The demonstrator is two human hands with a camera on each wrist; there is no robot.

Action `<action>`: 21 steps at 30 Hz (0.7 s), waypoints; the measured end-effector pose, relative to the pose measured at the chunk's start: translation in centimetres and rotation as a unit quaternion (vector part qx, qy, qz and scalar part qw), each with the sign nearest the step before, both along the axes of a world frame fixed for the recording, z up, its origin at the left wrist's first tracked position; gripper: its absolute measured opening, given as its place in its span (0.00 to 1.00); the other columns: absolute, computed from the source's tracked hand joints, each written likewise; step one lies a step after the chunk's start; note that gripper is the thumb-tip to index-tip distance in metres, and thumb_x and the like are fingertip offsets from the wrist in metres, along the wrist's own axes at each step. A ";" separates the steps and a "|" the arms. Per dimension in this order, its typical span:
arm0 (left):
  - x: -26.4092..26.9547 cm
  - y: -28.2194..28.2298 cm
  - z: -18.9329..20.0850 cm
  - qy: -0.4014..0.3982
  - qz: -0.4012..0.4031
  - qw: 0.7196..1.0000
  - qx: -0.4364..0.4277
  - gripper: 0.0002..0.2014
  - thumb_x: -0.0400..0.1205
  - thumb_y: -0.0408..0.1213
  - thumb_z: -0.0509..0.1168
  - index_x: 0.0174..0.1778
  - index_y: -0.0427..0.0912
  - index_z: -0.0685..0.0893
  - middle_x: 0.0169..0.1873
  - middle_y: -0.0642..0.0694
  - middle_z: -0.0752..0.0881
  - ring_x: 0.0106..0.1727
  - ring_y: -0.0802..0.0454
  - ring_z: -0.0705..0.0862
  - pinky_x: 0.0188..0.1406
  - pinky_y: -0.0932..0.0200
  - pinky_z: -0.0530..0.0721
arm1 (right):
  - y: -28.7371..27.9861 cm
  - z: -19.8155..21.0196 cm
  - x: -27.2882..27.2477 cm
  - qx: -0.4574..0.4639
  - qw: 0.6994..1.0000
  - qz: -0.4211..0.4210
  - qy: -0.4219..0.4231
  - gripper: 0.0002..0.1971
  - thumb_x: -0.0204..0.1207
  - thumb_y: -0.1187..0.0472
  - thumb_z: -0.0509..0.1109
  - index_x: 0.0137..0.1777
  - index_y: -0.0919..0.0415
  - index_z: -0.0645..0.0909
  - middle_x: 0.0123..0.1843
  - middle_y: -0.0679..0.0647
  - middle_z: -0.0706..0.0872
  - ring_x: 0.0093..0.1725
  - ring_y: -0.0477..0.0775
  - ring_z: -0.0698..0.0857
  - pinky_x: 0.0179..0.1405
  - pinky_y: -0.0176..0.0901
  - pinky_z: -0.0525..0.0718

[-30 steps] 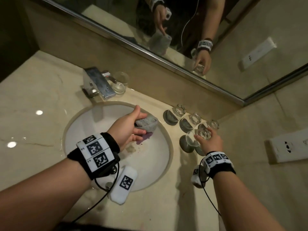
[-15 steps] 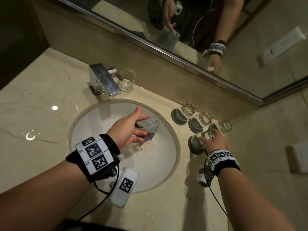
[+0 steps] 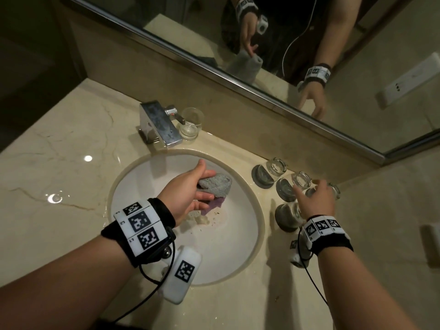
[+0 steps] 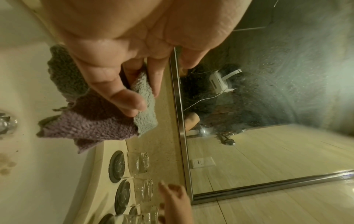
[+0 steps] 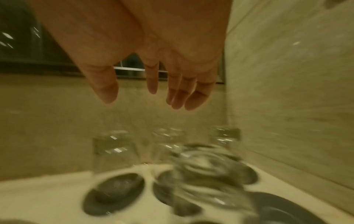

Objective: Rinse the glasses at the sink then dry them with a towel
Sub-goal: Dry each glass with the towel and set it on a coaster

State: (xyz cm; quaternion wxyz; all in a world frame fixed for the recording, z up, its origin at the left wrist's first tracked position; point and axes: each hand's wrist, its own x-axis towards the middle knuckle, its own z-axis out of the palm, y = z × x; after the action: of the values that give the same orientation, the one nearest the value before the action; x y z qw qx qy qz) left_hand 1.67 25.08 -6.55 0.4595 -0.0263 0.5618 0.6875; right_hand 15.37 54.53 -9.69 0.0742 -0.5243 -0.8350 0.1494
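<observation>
4 glasses (image 3: 302, 179) stand on coasters (image 3: 260, 175) right of sink (image 3: 238, 258) | my left hand (image 3: 188, 194) grips towel (image 3: 215, 183) over basin | my right hand (image 3: 314, 201) hovers spread, empty | 1 glass (image 3: 190, 122) by faucet (image 3: 158, 122), probably left to do

A beige marble counter (image 3: 59, 163) carries clear glasses (image 3: 276, 166) on dark round coasters (image 3: 260, 176), clustered under the right hand (image 3: 314, 201). Another glass (image 3: 191, 123) stands beside the faucet (image 3: 159, 123), beyond the left hand (image 3: 183, 194).
</observation>
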 end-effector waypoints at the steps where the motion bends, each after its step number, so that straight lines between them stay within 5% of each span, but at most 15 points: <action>1: -0.1 -0.1 0.0 0.001 0.004 1.000 -0.002 0.24 0.88 0.56 0.50 0.64 0.43 0.82 0.53 0.40 0.85 0.46 0.46 0.82 0.34 0.57 0.79 | -0.7 0.9 -1.4 0.003 0.999 0.026 0.030 0.27 0.71 0.46 0.74 0.64 0.61 0.75 0.64 0.61 0.80 0.64 0.63 0.79 0.63 0.56 0.79; 7: -1.4 -2.7 0.2 0.007 0.038 0.999 -0.028 0.23 0.88 0.55 0.51 0.62 0.43 0.83 0.54 0.39 0.85 0.46 0.45 0.81 0.34 0.57 0.78 | -7.1 2.5 -11.3 -0.081 0.971 0.216 0.060 0.20 0.76 0.51 0.72 0.65 0.59 0.79 0.61 0.55 0.85 0.49 0.54 0.83 0.58 0.50 0.82; 13: -3.5 -8.4 0.3 0.035 0.075 0.994 -0.075 0.25 0.86 0.58 0.52 0.61 0.43 0.85 0.56 0.38 0.86 0.43 0.49 0.83 0.32 0.59 0.79 | -12.2 -1.4 -21.0 -0.106 0.909 0.402 -0.029 0.29 0.75 0.55 0.73 0.74 0.61 0.72 0.75 0.58 0.73 0.68 0.60 0.78 0.67 0.47 0.73; 16: -4.3 -11.1 0.5 0.043 0.096 0.990 -0.096 0.25 0.86 0.58 0.51 0.60 0.44 0.85 0.58 0.38 0.86 0.42 0.51 0.85 0.33 0.58 0.80 | -13.3 -3.5 -24.3 -0.117 0.899 0.420 -0.041 0.30 0.74 0.62 0.73 0.76 0.63 0.69 0.79 0.61 0.69 0.72 0.62 0.75 0.71 0.48 0.71; 21: -4.7 -13.6 1.1 0.048 0.114 0.986 -0.113 0.24 0.87 0.57 0.50 0.59 0.44 0.84 0.55 0.40 0.87 0.38 0.53 0.87 0.35 0.56 0.80 | -12.7 -7.0 -28.0 -0.073 0.919 0.386 -0.018 0.25 0.72 0.62 0.73 0.70 0.56 0.75 0.63 0.62 0.84 0.59 0.66 0.84 0.61 0.52 0.82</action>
State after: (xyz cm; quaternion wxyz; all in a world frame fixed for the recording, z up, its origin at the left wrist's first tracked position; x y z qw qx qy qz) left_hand -3.07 11.51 -5.42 0.3451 -0.1091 0.6506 0.6676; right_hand -12.58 41.84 -16.73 -0.0425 -0.1674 -0.9607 0.2173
